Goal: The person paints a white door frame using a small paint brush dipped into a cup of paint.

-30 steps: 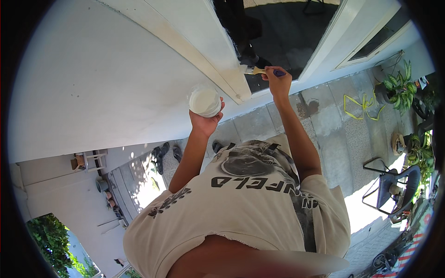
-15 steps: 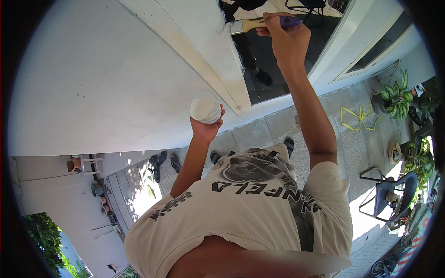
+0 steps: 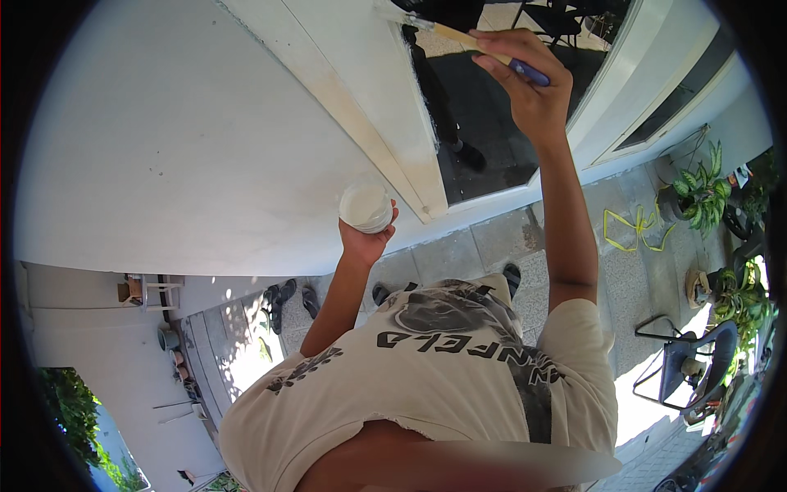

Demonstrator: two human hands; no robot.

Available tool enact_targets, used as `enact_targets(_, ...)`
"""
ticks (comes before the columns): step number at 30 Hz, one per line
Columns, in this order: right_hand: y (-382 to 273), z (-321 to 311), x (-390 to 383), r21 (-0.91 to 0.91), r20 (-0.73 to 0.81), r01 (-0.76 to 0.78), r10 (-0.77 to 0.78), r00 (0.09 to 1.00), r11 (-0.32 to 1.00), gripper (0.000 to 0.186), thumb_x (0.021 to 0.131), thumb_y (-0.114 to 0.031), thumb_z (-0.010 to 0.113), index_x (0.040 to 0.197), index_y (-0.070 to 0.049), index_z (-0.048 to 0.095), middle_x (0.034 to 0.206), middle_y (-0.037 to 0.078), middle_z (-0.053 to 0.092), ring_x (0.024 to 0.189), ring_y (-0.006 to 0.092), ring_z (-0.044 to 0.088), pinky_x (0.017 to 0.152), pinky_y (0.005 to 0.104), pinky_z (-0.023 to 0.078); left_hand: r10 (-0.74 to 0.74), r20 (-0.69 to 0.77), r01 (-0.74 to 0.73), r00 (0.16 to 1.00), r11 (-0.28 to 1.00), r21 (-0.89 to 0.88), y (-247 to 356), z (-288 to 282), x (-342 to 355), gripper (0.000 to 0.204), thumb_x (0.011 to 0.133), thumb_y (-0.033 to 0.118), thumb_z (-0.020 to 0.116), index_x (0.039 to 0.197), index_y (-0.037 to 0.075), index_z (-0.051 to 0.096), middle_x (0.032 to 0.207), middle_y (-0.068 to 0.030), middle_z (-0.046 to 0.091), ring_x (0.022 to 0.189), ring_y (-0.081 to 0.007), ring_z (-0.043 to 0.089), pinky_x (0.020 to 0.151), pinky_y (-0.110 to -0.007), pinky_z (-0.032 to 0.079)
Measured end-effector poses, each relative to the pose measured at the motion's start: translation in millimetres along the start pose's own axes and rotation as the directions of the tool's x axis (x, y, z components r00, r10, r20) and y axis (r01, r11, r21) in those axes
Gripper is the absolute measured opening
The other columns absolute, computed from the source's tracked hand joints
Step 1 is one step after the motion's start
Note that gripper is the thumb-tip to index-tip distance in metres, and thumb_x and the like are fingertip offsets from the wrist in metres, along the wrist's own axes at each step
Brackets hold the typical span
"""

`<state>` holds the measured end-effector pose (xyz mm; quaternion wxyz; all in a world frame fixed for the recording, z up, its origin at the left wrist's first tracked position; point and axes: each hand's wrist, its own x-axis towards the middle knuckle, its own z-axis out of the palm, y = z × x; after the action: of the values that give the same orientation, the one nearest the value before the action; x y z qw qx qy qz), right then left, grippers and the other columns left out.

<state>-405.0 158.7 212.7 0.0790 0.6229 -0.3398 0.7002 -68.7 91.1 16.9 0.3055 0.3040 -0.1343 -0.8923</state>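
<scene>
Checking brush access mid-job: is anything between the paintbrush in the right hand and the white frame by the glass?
Nothing visible does. The right hand holds the wooden-handled paintbrush with its bristles already against the white door frame.

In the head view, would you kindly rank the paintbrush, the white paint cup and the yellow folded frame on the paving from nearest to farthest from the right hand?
From the right hand:
1. Paintbrush, held in it, up against the door frame.
2. White paint cup, lower left, in the left hand.
3. Yellow folded frame, lower right, on the paving; close to the cup's distance.
</scene>
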Motion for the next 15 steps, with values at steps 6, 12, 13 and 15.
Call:
enact_targets(6,5.2,6.3,-92.3,0.039,0.018,-0.311,0.311,0.95,0.95,0.023,0.081,0.005,0.077,0.102,-0.003,0.077,0.105,0.01,0.073,0.101,0.0217,0.071,0.086,0.0279,0.055,-0.005,-0.048,0.007,0.999,0.999,0.043,-1.2,-2.4,1.2,0.061,0.095,0.06,0.04,0.126,0.012,0.061,0.112,-0.0177,0.069,0.097,-0.0308,0.068,0.065,-0.034,0.05)
enact_targets(12,21.6,-19.3,-140.7,-0.063,0.27,-0.61,0.602,0.751,0.79,0.02,0.081,0.006,0.076,0.1,-0.003,0.077,0.103,0.008,0.072,0.096,0.0209,0.07,0.084,0.0302,0.056,-0.01,-0.015,0.01,1.0,1.0,0.011,-0.5,-4.9,-1.5,0.059,0.093,0.057,0.047,0.125,0.01,0.061,0.114,-0.0183,0.068,0.1,-0.0327,0.068,0.066,-0.037,0.058)
enact_targets(13,24.8,-19.3,-138.9,-0.058,0.27,-0.605,0.596,0.756,0.794,0.02,0.081,0.006,0.076,0.1,-0.003,0.077,0.103,0.008,0.072,0.096,0.0209,0.07,0.084,0.0302,0.056,-0.018,-0.017,0.018,1.0,1.0,0.005,0.5,-5.5,-1.4,0.059,0.093,0.056,0.047,0.125,0.01,0.061,0.115,-0.0184,0.068,0.1,-0.0328,0.068,0.066,-0.037,0.058)
enact_targets(15,29.9,-21.5,-130.0,-0.166,0.421,-0.597,0.603,0.677,0.785,0.02,0.081,0.004,0.076,0.1,-0.003,0.077,0.1,0.008,0.072,0.091,0.0214,0.07,0.08,0.0308,0.056,-0.03,-0.01,0.03,0.999,1.0,0.003,-1.2,-4.4,-0.1,0.059,0.093,0.056,0.047,0.125,0.009,0.061,0.115,-0.0185,0.068,0.1,-0.0328,0.068,0.067,-0.037,0.058)
